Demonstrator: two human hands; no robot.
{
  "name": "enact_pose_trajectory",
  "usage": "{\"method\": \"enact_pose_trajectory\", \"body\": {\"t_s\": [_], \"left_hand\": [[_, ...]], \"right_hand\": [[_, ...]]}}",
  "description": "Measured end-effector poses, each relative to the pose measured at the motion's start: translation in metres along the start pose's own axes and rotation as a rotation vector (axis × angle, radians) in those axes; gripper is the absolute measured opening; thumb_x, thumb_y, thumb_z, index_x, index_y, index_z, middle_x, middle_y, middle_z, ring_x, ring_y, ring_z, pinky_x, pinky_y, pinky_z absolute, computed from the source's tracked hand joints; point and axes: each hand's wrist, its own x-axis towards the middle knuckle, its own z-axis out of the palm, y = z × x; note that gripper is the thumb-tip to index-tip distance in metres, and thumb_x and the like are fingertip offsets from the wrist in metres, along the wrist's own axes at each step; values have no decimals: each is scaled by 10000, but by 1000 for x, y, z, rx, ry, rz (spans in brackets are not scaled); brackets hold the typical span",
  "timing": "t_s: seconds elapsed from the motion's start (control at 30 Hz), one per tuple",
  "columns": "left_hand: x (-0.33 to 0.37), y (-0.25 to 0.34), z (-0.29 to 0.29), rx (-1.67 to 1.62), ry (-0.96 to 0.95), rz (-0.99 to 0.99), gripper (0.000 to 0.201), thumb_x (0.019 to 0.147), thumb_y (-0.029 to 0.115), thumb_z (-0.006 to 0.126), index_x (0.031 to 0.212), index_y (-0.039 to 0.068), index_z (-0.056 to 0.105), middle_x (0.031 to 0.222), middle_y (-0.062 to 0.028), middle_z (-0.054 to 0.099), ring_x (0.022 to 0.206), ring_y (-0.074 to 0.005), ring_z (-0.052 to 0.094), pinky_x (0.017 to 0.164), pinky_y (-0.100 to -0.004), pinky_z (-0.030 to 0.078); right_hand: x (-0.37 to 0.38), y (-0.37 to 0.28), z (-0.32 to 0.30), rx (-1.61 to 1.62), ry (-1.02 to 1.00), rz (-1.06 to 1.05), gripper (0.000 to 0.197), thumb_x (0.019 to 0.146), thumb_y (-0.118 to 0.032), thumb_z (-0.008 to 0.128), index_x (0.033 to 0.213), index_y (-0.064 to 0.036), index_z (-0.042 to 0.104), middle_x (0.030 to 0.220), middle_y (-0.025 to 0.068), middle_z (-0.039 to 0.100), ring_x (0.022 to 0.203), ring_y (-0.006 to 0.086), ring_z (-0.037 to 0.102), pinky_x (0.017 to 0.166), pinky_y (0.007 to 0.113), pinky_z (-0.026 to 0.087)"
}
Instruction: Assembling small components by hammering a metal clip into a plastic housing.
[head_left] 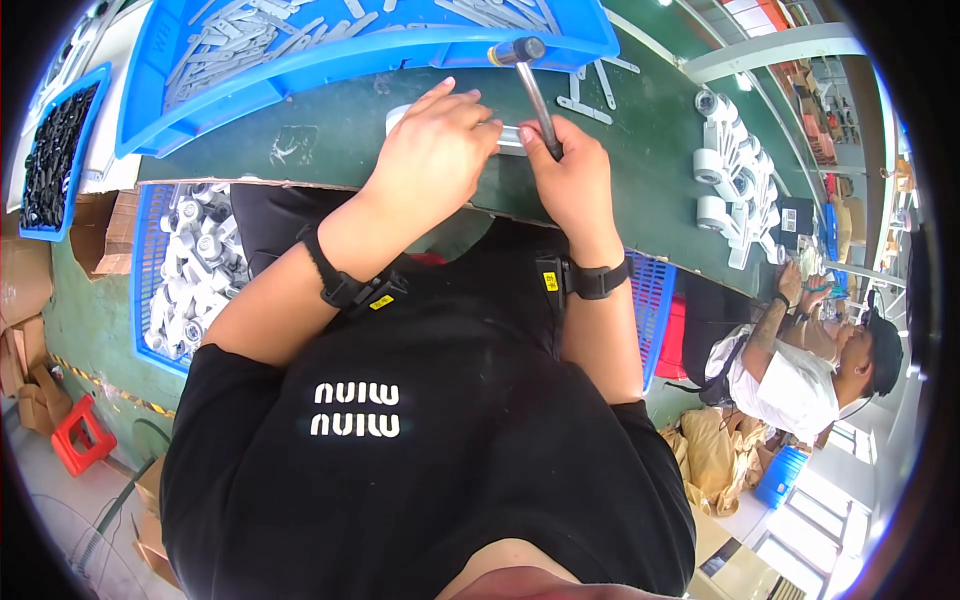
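In the head view, the right hand [572,175] has its fingers wrapped round one hammer [534,95]. The left hand [432,145] lies over one pale strip [511,138] at the counter [650,170], fingers bent; how tightly they grip, I cannot tell. At least three loose grey strips [585,109] lie beyond; one blue tray [340,65] holds many more. White wheeled parts [742,185], too crowded to count, sit rightward.
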Motion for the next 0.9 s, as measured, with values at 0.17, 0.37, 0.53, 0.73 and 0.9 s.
{"method": "enact_pose_trajectory", "body": {"t_s": [0.17,0.37,0.53,0.73,0.9], "left_hand": [[0,2,4,60,14,73,208,884,91,808,1078,16,798,1117,-111,784,1149,-306,755,1057,-441,597],[-3,0,6,69,-26,96,210,868,98,808,1052,0,787,1067,-89,767,979,-296,752,883,-418,607],[-6,0,7,96,40,126,212,876,101,800,1062,1,784,1068,-82,764,976,-294,752,875,-416,609],[-3,1,5,93,56,147,232,866,84,804,1085,8,789,1065,-82,764,957,-303,753,866,-425,612],[-4,-1,5,81,60,137,222,864,78,805,1075,12,789,1044,-83,759,940,-303,750,851,-421,610]], "right_hand": [[0,2,2,-4,24,-21,189,1016,-219,769,1008,-30,775,675,148,617,591,231,543,613,381,476],[-12,18,1,57,57,-109,241,1024,-147,755,1243,-49,783,738,75,673,632,143,569,642,322,503],[-72,28,-28,328,17,-16,582,1083,-65,654,1650,-99,527,816,-33,648,694,63,578,671,249,511],[-97,69,-24,32,100,-135,522,1084,-27,619,1602,-15,557,790,-5,642,645,76,566,651,269,522],[-105,38,-38,208,160,-24,516,1053,10,624,1567,-18,600,799,50,698,677,123,621,702,268,524]]}}
